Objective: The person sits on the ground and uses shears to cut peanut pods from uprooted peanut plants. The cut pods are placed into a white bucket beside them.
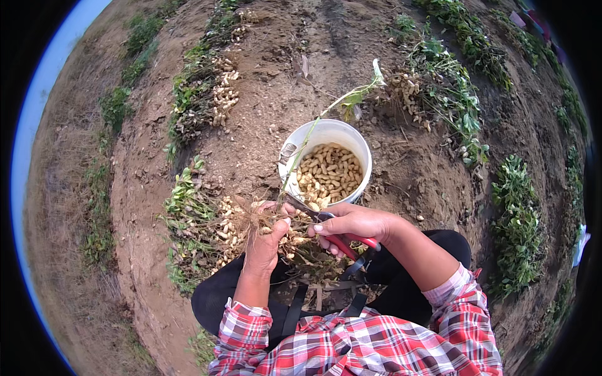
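Note:
My left hand (265,239) grips the root end of a pulled peanut plant (311,129), whose long green stem arches up across the bucket. Fine brown roots and some pods hang about my fingers. In my right hand (350,224) is a pair of pruning shears (350,240) with red handles. Their blades lie against the plant just beside my left fingers; whether they are fully closed is hard to see. Just beyond both hands stands a white plastic bucket (367,150), partly filled with loose peanuts in their shells (331,171).
Uprooted peanut plants with pods (225,225) lie left of my knees. Another row (202,94) runs up the left, and more plants (444,89) lie to the right. Bare brown soil (254,136) surrounds the bucket. A white object (581,245) sits at the far right.

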`<action>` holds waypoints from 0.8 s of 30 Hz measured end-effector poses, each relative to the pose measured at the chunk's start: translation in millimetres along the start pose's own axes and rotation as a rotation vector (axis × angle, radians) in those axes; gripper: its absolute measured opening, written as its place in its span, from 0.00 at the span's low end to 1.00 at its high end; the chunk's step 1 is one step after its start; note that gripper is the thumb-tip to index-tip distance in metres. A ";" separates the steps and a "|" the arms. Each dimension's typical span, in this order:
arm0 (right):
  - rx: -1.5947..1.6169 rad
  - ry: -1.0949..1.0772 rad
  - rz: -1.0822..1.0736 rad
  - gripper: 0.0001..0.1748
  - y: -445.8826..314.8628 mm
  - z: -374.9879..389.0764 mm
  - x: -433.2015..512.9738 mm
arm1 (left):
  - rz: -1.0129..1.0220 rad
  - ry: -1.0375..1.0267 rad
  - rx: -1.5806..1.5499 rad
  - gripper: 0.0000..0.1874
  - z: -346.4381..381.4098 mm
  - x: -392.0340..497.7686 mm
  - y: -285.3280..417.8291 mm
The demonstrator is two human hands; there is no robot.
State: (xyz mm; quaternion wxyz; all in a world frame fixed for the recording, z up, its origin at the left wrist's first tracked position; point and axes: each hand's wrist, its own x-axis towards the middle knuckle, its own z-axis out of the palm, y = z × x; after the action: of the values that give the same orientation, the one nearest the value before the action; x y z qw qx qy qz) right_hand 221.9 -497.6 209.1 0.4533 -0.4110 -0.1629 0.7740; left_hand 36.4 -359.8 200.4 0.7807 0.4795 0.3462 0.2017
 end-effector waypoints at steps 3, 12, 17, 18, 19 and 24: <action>0.019 0.064 -0.034 0.15 2.9 -0.3 4.5 | 0.018 0.039 0.005 0.23 7.7 -3.0 2.8; -0.113 0.261 0.021 0.14 -1.7 -0.7 5.6 | 0.173 -0.090 0.106 0.15 8.9 3.5 10.1; -0.327 0.232 0.034 0.13 -4.0 -0.3 1.0 | 0.107 -0.138 0.133 0.13 15.8 2.8 7.5; -0.369 0.229 0.011 0.14 2.3 -1.5 6.2 | 0.094 -0.140 0.168 0.14 14.4 2.8 6.1; -0.402 0.253 0.000 0.15 6.1 -2.9 6.4 | 0.082 -0.140 0.201 0.14 12.5 3.3 4.2; -0.571 0.326 -0.011 0.18 0.8 4.9 7.6 | -0.034 0.153 0.352 0.16 12.0 7.2 -2.8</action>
State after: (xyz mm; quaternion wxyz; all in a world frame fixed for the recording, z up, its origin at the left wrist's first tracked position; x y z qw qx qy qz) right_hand 215.6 -491.1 207.9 0.3439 -0.6391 -0.3009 0.6187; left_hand 50.1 -363.7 199.0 0.6596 0.5860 0.4424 0.1607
